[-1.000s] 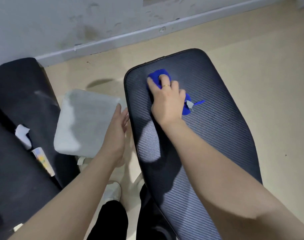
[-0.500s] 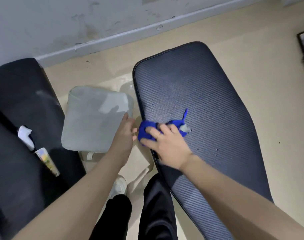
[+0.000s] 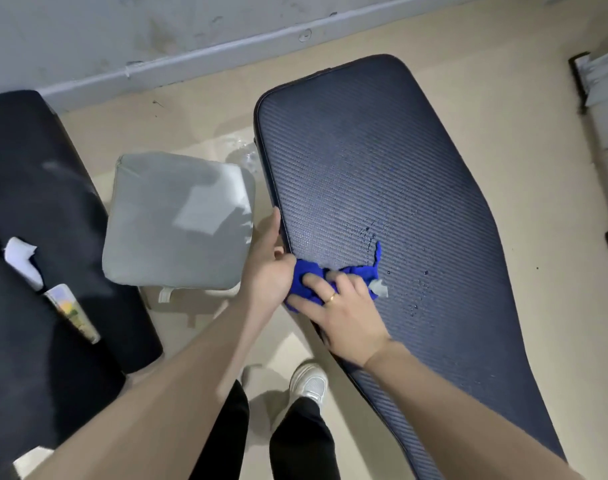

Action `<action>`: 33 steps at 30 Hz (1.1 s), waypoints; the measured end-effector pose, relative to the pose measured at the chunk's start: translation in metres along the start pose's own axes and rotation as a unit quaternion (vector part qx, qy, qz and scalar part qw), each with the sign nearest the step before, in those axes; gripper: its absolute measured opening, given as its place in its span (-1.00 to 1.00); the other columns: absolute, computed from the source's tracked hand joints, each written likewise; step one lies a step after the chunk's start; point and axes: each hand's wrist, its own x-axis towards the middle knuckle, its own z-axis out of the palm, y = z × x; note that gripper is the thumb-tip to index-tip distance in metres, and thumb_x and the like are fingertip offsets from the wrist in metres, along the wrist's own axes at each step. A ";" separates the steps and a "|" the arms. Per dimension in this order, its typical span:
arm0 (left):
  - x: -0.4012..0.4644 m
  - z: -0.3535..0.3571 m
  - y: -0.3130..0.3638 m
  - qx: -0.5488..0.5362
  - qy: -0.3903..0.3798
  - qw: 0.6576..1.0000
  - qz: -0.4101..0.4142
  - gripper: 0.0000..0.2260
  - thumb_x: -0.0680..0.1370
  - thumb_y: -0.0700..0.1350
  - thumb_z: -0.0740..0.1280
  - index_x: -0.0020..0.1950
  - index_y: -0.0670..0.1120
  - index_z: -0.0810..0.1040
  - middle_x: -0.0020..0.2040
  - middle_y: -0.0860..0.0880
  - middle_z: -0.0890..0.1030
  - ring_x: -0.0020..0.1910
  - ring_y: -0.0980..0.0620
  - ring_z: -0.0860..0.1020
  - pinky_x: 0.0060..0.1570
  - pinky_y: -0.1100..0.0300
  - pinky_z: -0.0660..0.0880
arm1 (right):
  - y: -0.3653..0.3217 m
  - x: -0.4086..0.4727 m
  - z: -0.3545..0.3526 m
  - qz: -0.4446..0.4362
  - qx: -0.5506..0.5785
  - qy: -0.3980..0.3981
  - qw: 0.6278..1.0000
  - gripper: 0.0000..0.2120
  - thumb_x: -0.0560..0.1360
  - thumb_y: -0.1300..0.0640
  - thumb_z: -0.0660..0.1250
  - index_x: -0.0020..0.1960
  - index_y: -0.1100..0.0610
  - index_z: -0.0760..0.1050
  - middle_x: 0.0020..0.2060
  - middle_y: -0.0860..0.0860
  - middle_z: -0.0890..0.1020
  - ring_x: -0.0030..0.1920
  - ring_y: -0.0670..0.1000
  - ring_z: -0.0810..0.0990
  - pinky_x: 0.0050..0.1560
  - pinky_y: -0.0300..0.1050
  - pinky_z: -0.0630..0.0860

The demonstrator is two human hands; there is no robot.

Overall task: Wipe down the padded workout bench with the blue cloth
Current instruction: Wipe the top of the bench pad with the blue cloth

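The padded bench (image 3: 382, 174) is dark with a ribbed weave and runs from the upper middle to the lower right. Small water drops dot its surface right of the cloth. My right hand (image 3: 344, 313) presses the crumpled blue cloth (image 3: 304, 280) flat against the bench's left edge; a white tag sticks out from the cloth at the right. My left hand (image 3: 266, 261) rests against that same edge, fingers extended along the rim, touching the cloth's left side and holding nothing.
A grey square cushion (image 3: 181, 223) lies left of the bench. A black padded piece (image 3: 35, 220) with papers on it fills the far left. The wall and baseboard (image 3: 226, 46) run along the top. Dark equipment (image 3: 604, 109) sits at the right. My shoes and legs (image 3: 306, 410) stand below.
My right hand has dragged the cloth from the bench's top end down to its left edge. My left hand has moved from beside the cushion onto the bench's rim.
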 end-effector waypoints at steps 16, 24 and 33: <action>0.005 0.019 -0.011 0.054 0.061 0.995 0.063 -0.28 0.44 -0.26 0.33 0.55 -0.05 0.10 0.45 0.00 0.36 0.39 0.06 0.39 0.42 0.05 0.32 | 0.061 0.021 -0.005 0.113 0.004 0.091 0.989 -0.54 0.31 0.13 0.12 0.16 -0.09 0.52 0.04 0.07 0.56 -0.22 0.17 0.49 -0.26 -0.06 0.38; 0.004 0.024 -0.029 0.013 0.071 0.991 0.115 -0.33 0.48 -0.24 0.30 0.53 0.06 0.14 0.23 0.18 0.47 0.20 0.10 0.52 0.31 0.05 0.43 | 0.067 0.036 0.000 0.109 0.029 0.150 0.982 -0.55 0.30 0.15 0.07 0.06 -0.07 0.58 -0.02 0.08 0.56 -0.22 0.18 0.48 -0.25 -0.04 0.33; 0.020 0.023 -0.048 -0.008 0.075 0.989 0.127 -0.30 0.38 -0.04 0.31 0.46 0.29 0.14 0.33 0.19 0.36 0.26 -0.14 0.51 0.32 -0.07 0.42 | 0.109 0.066 0.002 0.210 0.009 0.197 0.958 -0.59 0.39 0.25 0.24 0.15 -0.07 0.56 0.11 0.15 0.52 -0.10 0.24 0.46 -0.19 -0.01 0.28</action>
